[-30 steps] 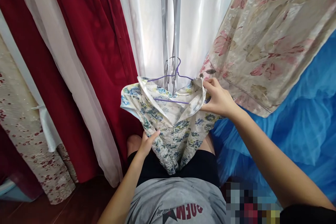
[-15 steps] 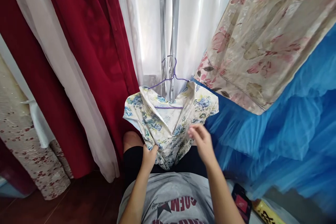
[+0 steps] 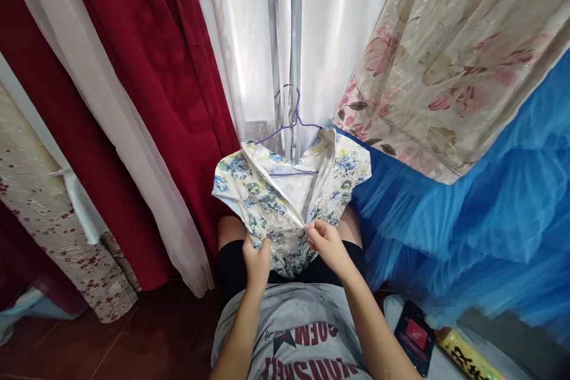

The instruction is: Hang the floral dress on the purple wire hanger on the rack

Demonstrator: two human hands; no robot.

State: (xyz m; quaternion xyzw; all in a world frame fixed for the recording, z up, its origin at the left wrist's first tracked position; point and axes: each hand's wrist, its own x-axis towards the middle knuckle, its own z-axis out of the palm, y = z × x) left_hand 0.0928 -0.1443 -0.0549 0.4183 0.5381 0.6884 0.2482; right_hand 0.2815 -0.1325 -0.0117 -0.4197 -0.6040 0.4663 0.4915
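Observation:
A short-sleeved dress (image 3: 280,208), white with blue flowers, hangs by its shoulders on a thin purple hanger (image 3: 297,108). Its neckline gapes in a long V, and the lower part bunches over my lap. My left hand (image 3: 257,258) grips the fabric at the garment's left side, thumb on top. At the bottom of the V, my right hand (image 3: 323,240) pinches the edge of the opening between thumb and fingers. Whether a zipper pull is in that pinch is too small to tell.
Dark red fabric (image 3: 133,101) and white cloth (image 3: 351,29) hang around. To the right are a floral garment (image 3: 449,71) and blue tulle (image 3: 490,219). A phone (image 3: 415,335) and a yellow package (image 3: 463,353) lie at lower right.
My right hand has moved left and closed in a pinch at the bottom of the neckline. My left hand keeps its grip on the dress side.

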